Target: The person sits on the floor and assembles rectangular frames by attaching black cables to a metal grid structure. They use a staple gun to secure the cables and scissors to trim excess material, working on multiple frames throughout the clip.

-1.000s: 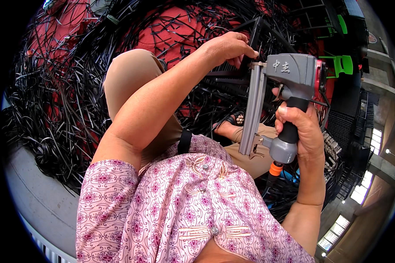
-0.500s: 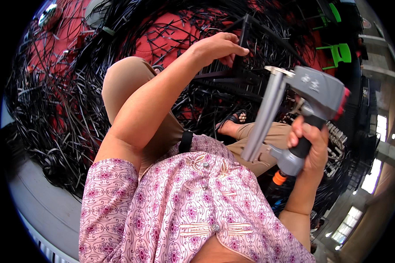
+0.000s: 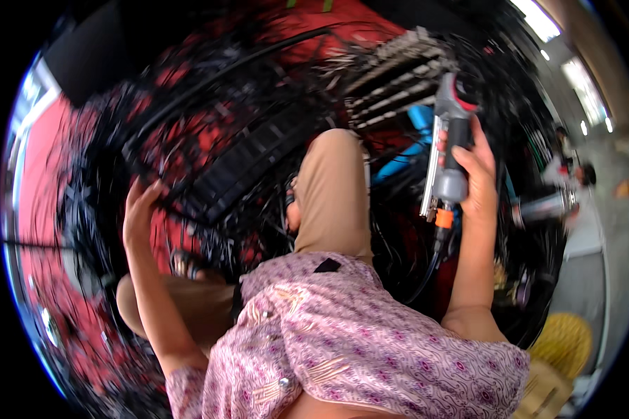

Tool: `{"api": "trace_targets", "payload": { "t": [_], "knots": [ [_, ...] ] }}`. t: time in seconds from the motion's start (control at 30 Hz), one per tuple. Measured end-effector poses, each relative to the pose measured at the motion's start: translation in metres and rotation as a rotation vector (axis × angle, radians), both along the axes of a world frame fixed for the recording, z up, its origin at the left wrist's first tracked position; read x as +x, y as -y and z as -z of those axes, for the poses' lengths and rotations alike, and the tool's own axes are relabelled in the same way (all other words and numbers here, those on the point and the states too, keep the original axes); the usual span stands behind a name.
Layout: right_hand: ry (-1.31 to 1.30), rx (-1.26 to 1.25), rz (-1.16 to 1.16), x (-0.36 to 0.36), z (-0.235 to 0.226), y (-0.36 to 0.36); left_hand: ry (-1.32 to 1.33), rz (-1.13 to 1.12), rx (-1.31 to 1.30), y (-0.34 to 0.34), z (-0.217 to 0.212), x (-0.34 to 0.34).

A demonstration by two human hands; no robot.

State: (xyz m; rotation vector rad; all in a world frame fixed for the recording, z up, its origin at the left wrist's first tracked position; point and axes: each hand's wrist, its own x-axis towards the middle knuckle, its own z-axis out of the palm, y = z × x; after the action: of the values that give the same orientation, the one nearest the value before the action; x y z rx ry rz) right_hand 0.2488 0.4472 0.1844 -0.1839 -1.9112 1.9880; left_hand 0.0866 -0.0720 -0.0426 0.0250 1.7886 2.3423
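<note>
My right hand (image 3: 476, 171) is wrapped round the black grip of a grey air-powered staple gun (image 3: 451, 183), raised to the right of my knee. The tool has a long silver magazine, and an orange fitting (image 3: 444, 218) at its lower end joins a dark hose (image 3: 426, 276). On the left, the curled fingers of my left hand (image 3: 141, 209) are at the near-left corner of a black frame (image 3: 248, 157) with dark bands across it. The frame lies tilted in front of my knees. Motion blur softens the fingertips and the frame's edges.
Loose black strips (image 3: 91, 202) cover much of the red floor (image 3: 42, 150). Beyond my knee are a stack of pale slatted bars (image 3: 398, 77) and a bright blue object (image 3: 404, 152). At right are a shiny cylinder (image 3: 545, 208) and a yellow round woven thing (image 3: 565, 343).
My view has swung round. The black frame now lies across the front left, with my left hand at its near corner. The staple gun is now more upright, still in my right hand.
</note>
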Motion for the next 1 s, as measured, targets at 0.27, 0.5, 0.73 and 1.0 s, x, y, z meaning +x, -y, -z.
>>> {"api": "trace_targets", "payload": {
  "t": [0.27, 0.5, 0.73, 1.0],
  "knots": [
    [0.009, 0.443, 0.631, 0.008, 0.039, -0.17, -0.036, -0.086, -0.041, 0.009, 0.01, -0.004],
    [0.427, 0.761, 0.935, -0.043, 0.075, -0.284, 0.007, -0.29, -0.194, 0.003, 0.01, 0.007],
    [0.516, 0.746, 0.94, -0.046, 0.134, -0.32, -0.035, -0.473, -0.397, -0.021, -0.002, 0.018],
    [0.471, 1.026, 0.988, -0.012, 0.135, -0.316, -0.128, -0.502, -0.445, -0.02, 0.003, 0.007]
  ]
}}
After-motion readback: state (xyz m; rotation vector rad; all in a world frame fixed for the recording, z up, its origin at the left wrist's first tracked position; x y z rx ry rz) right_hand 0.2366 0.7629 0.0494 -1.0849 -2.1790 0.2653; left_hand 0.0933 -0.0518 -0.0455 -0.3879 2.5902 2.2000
